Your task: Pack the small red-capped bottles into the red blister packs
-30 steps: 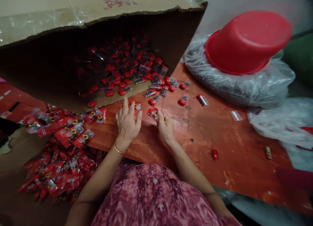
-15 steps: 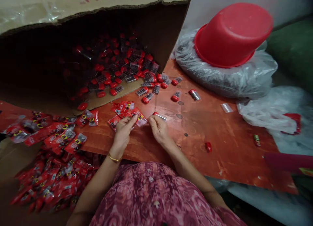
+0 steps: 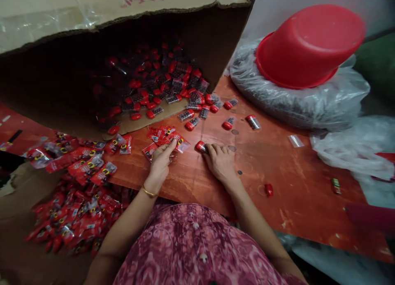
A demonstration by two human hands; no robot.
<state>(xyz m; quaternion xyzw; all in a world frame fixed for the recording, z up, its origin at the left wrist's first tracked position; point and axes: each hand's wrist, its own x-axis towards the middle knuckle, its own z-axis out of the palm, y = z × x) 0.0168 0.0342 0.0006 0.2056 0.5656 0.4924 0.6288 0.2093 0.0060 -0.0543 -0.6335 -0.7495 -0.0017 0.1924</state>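
Observation:
My left hand (image 3: pixel 161 163) pinches the edge of a red printed plastic packet (image 3: pixel 182 144) between thumb and fingers. The packet lies against a small pile of the same red packets (image 3: pixel 160 133) on the table. Right of it, my right hand (image 3: pixel 222 161) is closed over the clear end of a small red-capped container (image 3: pixel 201 146), which rests on its side on the table. Its red cap points left, out of my fingers. Much of its clear body is hidden under the hand.
A cardboard box (image 3: pixel 234 34) on its side spills red-capped clear containers (image 3: pixel 154 112) with dark contents. Filled red packets (image 3: pixel 83 165) lie at left, with more in a carton below. A red tub (image 3: pixel 308 46) sits upside down on a plastic bag (image 3: pixel 296 108). A red cap (image 3: pixel 269 190) lies right.
My right hand has left the packet's side, moved right and closed over the red-capped container. My left hand still pinches the packet. The whole view has shifted slightly.

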